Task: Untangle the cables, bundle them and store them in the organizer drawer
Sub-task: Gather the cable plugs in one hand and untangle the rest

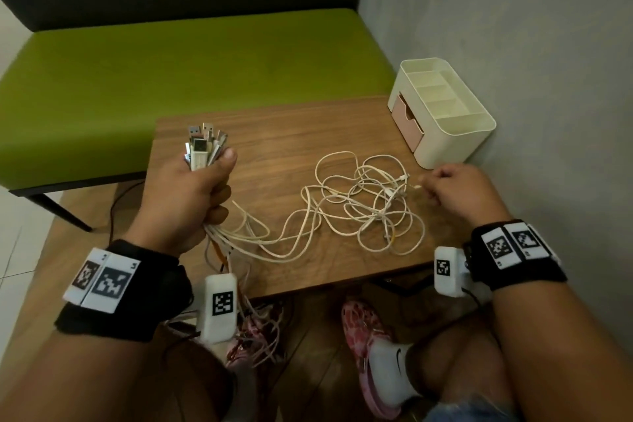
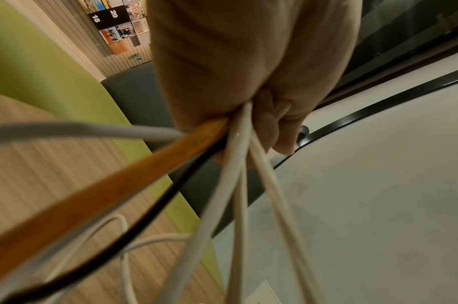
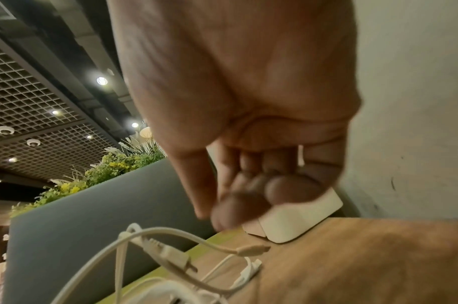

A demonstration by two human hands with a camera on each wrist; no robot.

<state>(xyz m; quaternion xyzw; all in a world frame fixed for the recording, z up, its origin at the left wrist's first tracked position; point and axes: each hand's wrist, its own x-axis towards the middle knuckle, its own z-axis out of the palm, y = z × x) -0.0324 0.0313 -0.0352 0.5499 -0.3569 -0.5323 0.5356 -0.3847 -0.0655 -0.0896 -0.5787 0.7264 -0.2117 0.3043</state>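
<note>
On the wooden table [image 1: 274, 134] in front of you lies a loose tangle of white cables [image 1: 363, 202], spread between your two hands. Your left hand [image 1: 191, 195] is raised above the table's near-left corner with its fingers and thumb wrapped tightly around a bunch of cable ends; the USB plugs [image 1: 202, 144] stick up out of the top of your fist. From the left wrist view, white strands, an orange cable [image 2: 134, 181] and a black cable [image 2: 170, 185] run out below your curled fingers [image 2: 272, 131]. Some strands trail onto the tabletop into the tangle, others hang past the near edge toward the floor.

Your right hand [image 1: 459, 188] sits at the right edge of the tangle, low over the table, its fingers curled inward. One small connector [image 3: 251, 250] lies just beside your fingertips [image 3: 282, 189]; whether you actually pinch a strand I cannot tell.

Against the grey wall [image 1: 513, 27] at the far-right corner stands the cream organizer [image 1: 455, 147], its pink drawer [image 1: 404, 120] facing left. A green bench [image 1: 171, 72] lies beyond the table.
</note>
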